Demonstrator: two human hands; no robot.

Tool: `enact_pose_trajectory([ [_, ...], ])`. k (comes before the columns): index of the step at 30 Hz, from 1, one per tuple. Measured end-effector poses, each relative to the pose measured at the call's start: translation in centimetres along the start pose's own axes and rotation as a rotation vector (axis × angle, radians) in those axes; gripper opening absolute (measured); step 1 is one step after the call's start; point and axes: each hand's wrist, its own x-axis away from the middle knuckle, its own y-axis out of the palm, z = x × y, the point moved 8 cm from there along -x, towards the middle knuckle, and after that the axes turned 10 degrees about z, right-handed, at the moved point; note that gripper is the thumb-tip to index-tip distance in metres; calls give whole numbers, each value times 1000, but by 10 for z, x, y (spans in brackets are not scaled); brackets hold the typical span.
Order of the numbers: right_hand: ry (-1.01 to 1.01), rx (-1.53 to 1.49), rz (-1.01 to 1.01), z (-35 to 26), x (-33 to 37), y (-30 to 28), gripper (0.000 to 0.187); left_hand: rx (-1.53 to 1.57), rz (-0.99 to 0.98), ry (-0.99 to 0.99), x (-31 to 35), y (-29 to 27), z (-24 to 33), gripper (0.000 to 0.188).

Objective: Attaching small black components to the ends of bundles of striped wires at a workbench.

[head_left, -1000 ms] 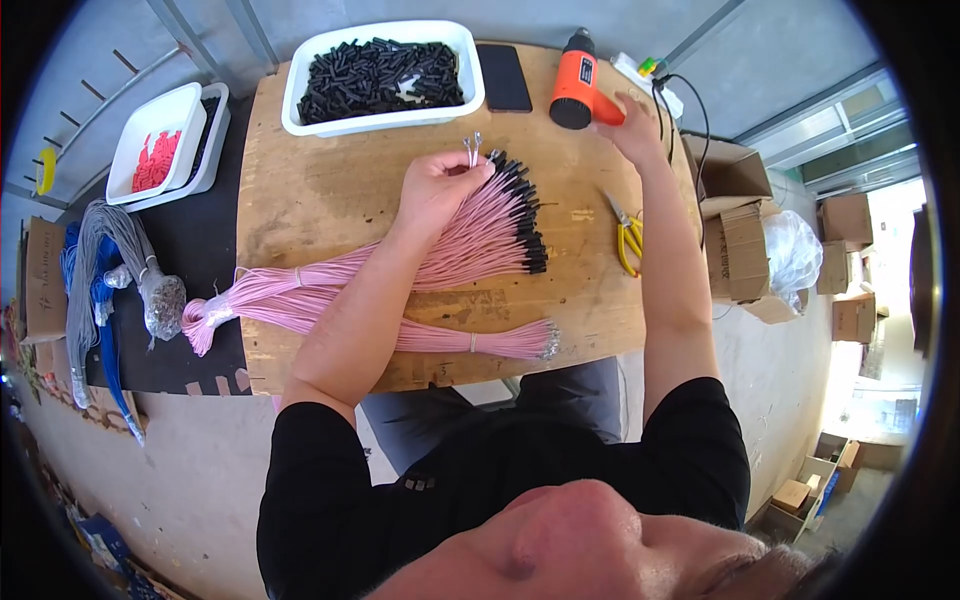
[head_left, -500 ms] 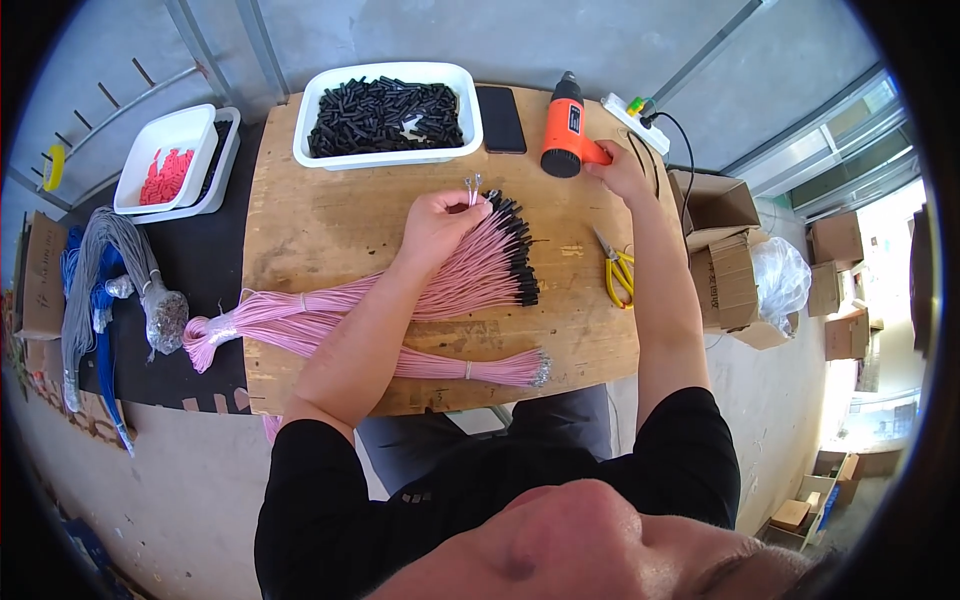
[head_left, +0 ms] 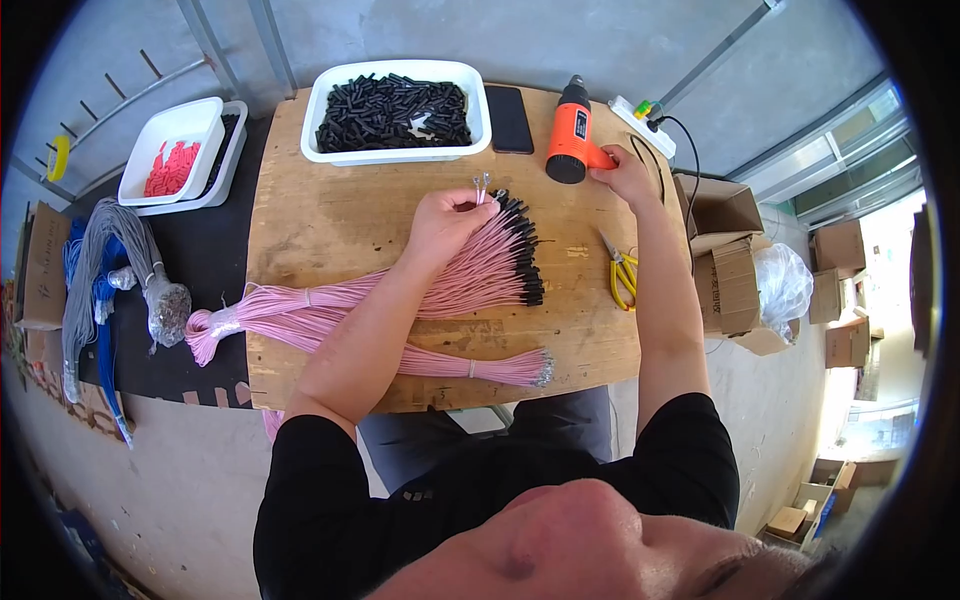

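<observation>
My left hand (head_left: 449, 224) is closed in a pinch on a few pink wires with bare metal terminals (head_left: 481, 184) sticking up past the fingertips. Beneath and beside it fans a bundle of pink wires (head_left: 468, 268), many of them tipped with black sleeves (head_left: 524, 250). On the right, my right hand (head_left: 629, 177) is closed round the handle of an orange heat gun (head_left: 570, 135), whose dark nozzle points toward the wall. A second pink bundle (head_left: 478, 368), tied with a band and ending in metal terminals, lies nearer me, partly under my left forearm.
A white tray (head_left: 312, 146) of black sleeves and a phone (head_left: 510, 120) sit at the back. Yellow-handled pliers (head_left: 622, 275) lie by my right forearm. A power strip (head_left: 640, 124) with cords stands back right. Grey wires (head_left: 118, 240) and a tray of red sleeves (head_left: 213, 110) lie left.
The view has shifted slightly. Both hands keep their grips, on the wires and on the heat gun, with little visible movement.
</observation>
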Motion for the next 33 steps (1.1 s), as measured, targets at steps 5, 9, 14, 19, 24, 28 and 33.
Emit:
enact_pose_trajectory([
  [5, -330, 77, 308, -41, -5, -33, 54, 11, -38, 33, -3, 4, -3, 14],
  [9, -558, -237, 140, -188, 20, -8, 39, 4, 17, 56, -3, -4, 1, 14],
  [14, -756, -201, -328, -296, 28, 114, 35, 96, 68, 24, -4, -6, -1, 8],
  [19, -878, -21, -250, -334, 8, 177, 43, 242, 58, 0, 0, -7, 8, 6],
  [24, -1077, 141, -187, -350, 17, 203, 39, 236, 151, 12, -2, -13, 11, 8],
  [28, -1090, 181, -193, -351, 18, 203, 31, 219, 153, 21, -3, -16, 8, 8],
  [33, -539, -348, -374, -327, -10, 191, 28, 184, 171, 35, -4, -17, 6, 8],
])
